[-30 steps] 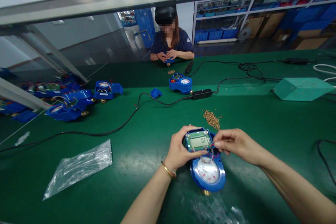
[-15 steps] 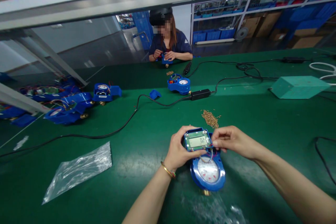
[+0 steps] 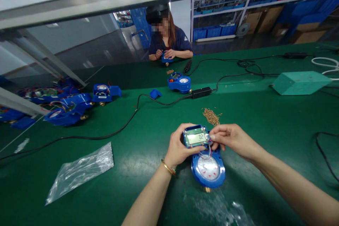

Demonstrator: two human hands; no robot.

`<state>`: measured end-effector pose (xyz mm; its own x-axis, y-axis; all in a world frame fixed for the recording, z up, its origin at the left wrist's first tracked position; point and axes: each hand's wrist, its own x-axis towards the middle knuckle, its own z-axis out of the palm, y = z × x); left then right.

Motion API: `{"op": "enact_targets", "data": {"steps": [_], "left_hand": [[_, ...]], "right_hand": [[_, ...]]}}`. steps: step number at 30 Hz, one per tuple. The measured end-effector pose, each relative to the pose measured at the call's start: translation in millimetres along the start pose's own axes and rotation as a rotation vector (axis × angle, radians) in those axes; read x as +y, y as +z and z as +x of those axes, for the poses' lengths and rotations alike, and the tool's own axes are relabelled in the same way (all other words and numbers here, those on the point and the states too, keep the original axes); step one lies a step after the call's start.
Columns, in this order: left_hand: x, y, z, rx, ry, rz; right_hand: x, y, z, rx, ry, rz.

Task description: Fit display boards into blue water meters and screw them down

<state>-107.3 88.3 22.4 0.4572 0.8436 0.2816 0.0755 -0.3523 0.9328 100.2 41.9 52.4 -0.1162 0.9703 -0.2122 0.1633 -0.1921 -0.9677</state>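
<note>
Notably, left hand [image 3: 178, 148] and right hand [image 3: 230, 139] pinched the LCD board [image 3: 196, 137] atop the blue water meter [image 3: 208, 167] at the bench's [image 3: 127, 173] 6 o'clock; careless seating could trap its thin wires [image 3: 206, 154].

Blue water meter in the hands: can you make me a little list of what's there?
left hand: holds the display board over the blue water meter
right hand: pinches the board's right edge
display reading: 02
nearby: pile of brass screws, plastic bag
across the green table: a co-worker handling another meter
</note>
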Motion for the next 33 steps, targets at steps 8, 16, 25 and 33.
{"op": "enact_targets", "data": {"steps": [8, 16, 25, 33], "left_hand": [[0, 0.0, 1, -0.019, -0.028, -0.056], [-2, 1.5, -1, 0.016, -0.016, -0.037], [-2, 0.2, -3, 0.065, -0.003, 0.015], [-1, -0.4, -5, 0.072, -0.014, 0.017]], "right_hand": [[10, 3, -12, 0.015, -0.274, -0.178], [24, 30, -26, 0.332, -0.352, -0.147], [29, 57, -30, 0.513, -0.586, -0.259], [29, 65, -27, 0.553, -0.412, -0.072]]}}
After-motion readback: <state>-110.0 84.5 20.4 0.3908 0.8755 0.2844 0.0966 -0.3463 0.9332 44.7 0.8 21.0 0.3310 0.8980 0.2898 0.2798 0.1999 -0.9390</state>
